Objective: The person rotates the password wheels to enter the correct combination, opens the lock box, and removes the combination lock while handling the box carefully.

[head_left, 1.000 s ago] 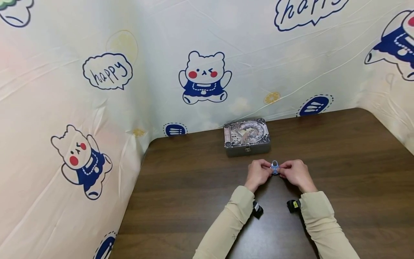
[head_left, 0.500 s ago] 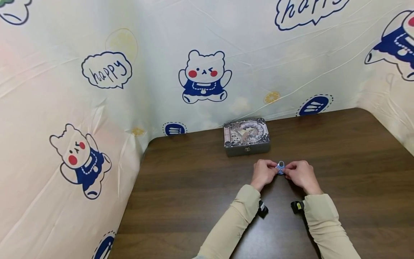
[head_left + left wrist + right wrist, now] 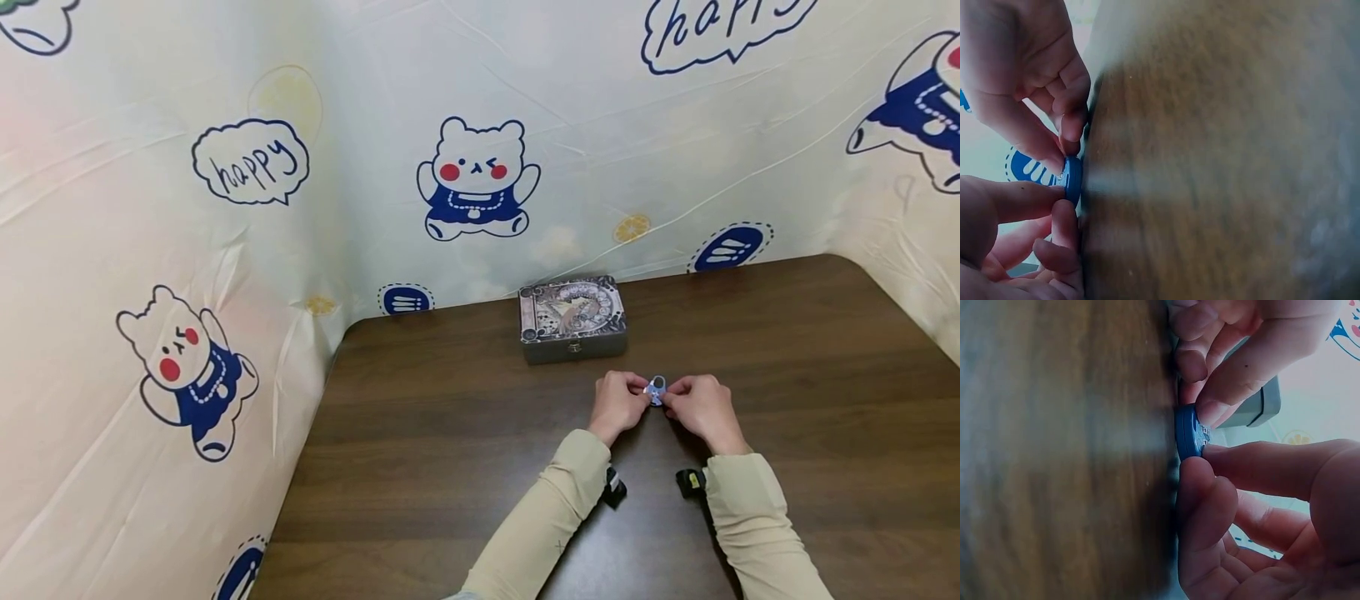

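A small blue padlock (image 3: 656, 392) with a looped shackle stands low at the tabletop, its shackle pointing away from me. In the right wrist view the padlock (image 3: 1187, 431) shows small pale markings on its face, perhaps dials, too small to read. From its left side my left hand (image 3: 618, 403) pinches it between thumb and fingers. My right hand (image 3: 702, 407) pinches the opposite side. The left wrist view has the padlock (image 3: 1073, 179) edge-on, with both thumbs on its upper face. Fingers cover much of its body.
A dark box (image 3: 573, 321) with a patterned lid and a small front clasp stands behind and left of the padlock. The brown wooden table (image 3: 420, 433) ends at a printed cloth backdrop (image 3: 360, 125) at the back and sides.
Both hands have shifted a little to the right with the padlock between them, mostly in the first half second. The patterned box has stayed in place.
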The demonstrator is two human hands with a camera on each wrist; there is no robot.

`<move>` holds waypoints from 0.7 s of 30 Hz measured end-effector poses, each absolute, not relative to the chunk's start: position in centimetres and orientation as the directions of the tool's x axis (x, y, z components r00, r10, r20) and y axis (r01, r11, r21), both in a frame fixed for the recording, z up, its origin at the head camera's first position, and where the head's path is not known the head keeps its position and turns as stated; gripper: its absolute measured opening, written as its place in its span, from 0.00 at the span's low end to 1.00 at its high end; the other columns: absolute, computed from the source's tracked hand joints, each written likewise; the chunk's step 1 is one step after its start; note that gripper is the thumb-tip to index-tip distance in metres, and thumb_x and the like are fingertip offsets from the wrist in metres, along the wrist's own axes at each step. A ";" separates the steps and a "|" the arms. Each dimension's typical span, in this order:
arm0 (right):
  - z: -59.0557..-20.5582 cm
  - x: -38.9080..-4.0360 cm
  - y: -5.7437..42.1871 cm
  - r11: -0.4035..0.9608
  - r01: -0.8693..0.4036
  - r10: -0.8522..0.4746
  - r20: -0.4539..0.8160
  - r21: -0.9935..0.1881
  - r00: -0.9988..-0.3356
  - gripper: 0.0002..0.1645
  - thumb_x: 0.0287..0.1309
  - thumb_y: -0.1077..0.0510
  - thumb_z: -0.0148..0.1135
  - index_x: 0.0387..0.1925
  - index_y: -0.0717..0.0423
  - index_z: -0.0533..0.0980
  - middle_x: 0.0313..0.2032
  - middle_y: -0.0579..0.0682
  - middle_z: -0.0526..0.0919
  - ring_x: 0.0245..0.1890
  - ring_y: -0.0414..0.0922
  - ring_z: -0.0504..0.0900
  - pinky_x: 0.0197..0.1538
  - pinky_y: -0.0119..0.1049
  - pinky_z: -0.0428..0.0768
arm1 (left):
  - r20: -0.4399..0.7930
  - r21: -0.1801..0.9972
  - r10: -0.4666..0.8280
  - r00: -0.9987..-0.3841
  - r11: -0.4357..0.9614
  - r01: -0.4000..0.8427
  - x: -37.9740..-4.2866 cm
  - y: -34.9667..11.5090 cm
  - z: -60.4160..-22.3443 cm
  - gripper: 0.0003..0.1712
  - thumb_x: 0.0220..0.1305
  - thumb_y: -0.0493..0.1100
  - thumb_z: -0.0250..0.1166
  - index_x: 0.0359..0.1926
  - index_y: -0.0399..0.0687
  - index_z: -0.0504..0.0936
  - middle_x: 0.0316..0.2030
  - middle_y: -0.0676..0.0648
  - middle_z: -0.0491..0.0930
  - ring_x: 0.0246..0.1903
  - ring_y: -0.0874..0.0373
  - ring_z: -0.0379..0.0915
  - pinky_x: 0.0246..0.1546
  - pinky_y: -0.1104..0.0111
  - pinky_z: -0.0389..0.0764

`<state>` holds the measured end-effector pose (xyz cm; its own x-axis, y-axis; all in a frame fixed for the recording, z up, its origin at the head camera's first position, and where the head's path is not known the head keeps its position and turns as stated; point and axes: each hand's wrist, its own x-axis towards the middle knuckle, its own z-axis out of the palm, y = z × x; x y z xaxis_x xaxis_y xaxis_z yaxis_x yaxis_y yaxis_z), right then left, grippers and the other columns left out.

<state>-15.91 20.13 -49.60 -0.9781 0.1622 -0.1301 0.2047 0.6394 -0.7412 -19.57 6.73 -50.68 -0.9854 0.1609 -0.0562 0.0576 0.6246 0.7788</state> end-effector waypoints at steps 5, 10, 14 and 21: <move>-49.6 -15.9 20.1 0.645 0.199 0.154 -0.130 -0.738 -0.980 0.14 0.58 0.57 0.61 0.33 0.66 0.83 0.20 0.48 0.85 0.22 0.36 0.79 0.27 0.32 0.73 | -0.040 0.763 0.156 -0.987 0.643 0.070 -19.6 6.8 -50.8 0.04 0.54 0.38 0.70 0.32 0.48 0.89 0.25 0.55 0.86 0.27 0.70 0.76 0.31 0.82 0.72; -49.4 -15.8 20.1 0.640 0.195 0.148 -0.130 -0.743 -0.980 0.14 0.58 0.57 0.61 0.34 0.67 0.83 0.20 0.49 0.85 0.21 0.34 0.78 0.26 0.32 0.73 | -0.042 0.752 0.158 -0.986 0.655 0.073 -19.5 6.7 -50.8 0.04 0.54 0.38 0.69 0.33 0.48 0.89 0.25 0.55 0.85 0.27 0.69 0.75 0.31 0.82 0.72; -49.4 -15.8 20.0 0.633 0.210 0.159 -0.141 -0.745 -0.977 0.14 0.58 0.57 0.61 0.34 0.67 0.82 0.21 0.49 0.85 0.21 0.35 0.78 0.27 0.31 0.73 | -0.055 0.757 0.159 -0.986 0.651 0.063 -19.4 6.7 -50.7 0.04 0.55 0.38 0.69 0.33 0.47 0.88 0.25 0.55 0.85 0.28 0.69 0.75 0.32 0.81 0.72; -49.5 -15.9 20.0 0.632 0.199 0.157 -0.128 -0.749 -0.979 0.14 0.58 0.57 0.60 0.34 0.66 0.82 0.21 0.49 0.85 0.21 0.34 0.78 0.28 0.32 0.74 | -0.046 0.755 0.165 -0.985 0.652 0.073 -19.5 6.6 -50.9 0.05 0.54 0.39 0.69 0.34 0.48 0.89 0.26 0.56 0.85 0.30 0.69 0.75 0.34 0.81 0.73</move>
<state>-15.86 19.99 -49.48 -0.9793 0.1568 -0.1281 0.1991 0.6325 -0.7486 -19.49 6.63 -50.91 -0.9853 0.1645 -0.0461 0.0735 0.6518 0.7549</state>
